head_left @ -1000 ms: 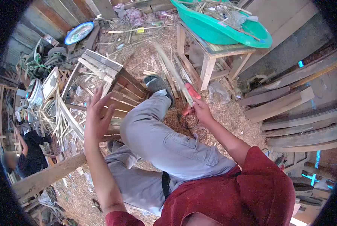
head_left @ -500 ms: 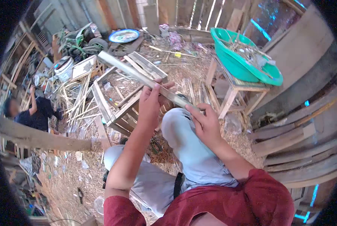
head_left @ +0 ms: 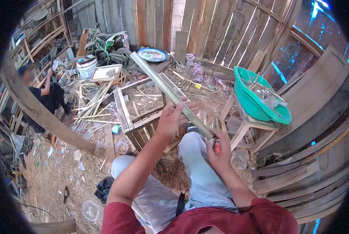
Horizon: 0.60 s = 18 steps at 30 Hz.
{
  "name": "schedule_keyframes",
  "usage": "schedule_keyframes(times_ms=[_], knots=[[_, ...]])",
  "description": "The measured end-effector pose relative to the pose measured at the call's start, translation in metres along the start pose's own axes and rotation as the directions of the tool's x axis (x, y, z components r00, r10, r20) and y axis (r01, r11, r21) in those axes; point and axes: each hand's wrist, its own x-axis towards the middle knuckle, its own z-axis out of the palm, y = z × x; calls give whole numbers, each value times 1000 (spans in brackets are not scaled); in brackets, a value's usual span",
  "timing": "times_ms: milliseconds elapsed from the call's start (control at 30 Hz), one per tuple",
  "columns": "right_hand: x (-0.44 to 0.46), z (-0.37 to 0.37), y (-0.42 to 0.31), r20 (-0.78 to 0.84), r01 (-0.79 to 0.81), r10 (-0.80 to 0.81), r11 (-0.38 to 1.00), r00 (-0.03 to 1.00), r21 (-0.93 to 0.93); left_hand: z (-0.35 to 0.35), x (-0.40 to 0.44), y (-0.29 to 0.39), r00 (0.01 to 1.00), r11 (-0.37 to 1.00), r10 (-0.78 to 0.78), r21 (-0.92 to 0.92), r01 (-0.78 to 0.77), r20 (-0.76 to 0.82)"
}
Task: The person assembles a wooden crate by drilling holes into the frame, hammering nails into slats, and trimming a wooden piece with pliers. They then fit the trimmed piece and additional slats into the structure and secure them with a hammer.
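Note:
A long pale wooden strip (head_left: 157, 81) slants from the upper left down to the right in front of me. Around its middle is my left hand (head_left: 172, 118), thumb on top and other fingers reaching past the far side. My right hand (head_left: 221, 152) holds the lower end of the strip near my raised knee. Something red (head_left: 217, 148) shows at the right palm, partly hidden by the fingers. Beyond the strip a slatted wooden crate (head_left: 125, 110) stands on the floor.
A green basin (head_left: 252, 99) full of scraps rests on a small wooden table (head_left: 240, 134) at right. Thin strips (head_left: 92, 107) lie piled left of the crate. A person (head_left: 49, 93) sits at far left behind a wooden beam (head_left: 45, 121). Shavings cover the floor.
My left hand, raised and empty at first, has come onto the strip. The strip has swung from pointing up to slanting left. The view has shifted, bringing more of the back wall into sight.

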Motion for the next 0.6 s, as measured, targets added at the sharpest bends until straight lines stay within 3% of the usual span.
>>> schedule_keyframes(times_ms=[333,500,600], knots=[[-10,10,-1,-43,-138,145,980,988,143,-5,-11,16,1000,998,9,-68,-7,24],[-15,12,2,18,-255,267,894,964,370,-7,-12,19,999,993,2,-120,4,46],[-17,14,4,56,-315,342,777,938,545,-5,-10,19,999,998,-8,-58,11,42]])
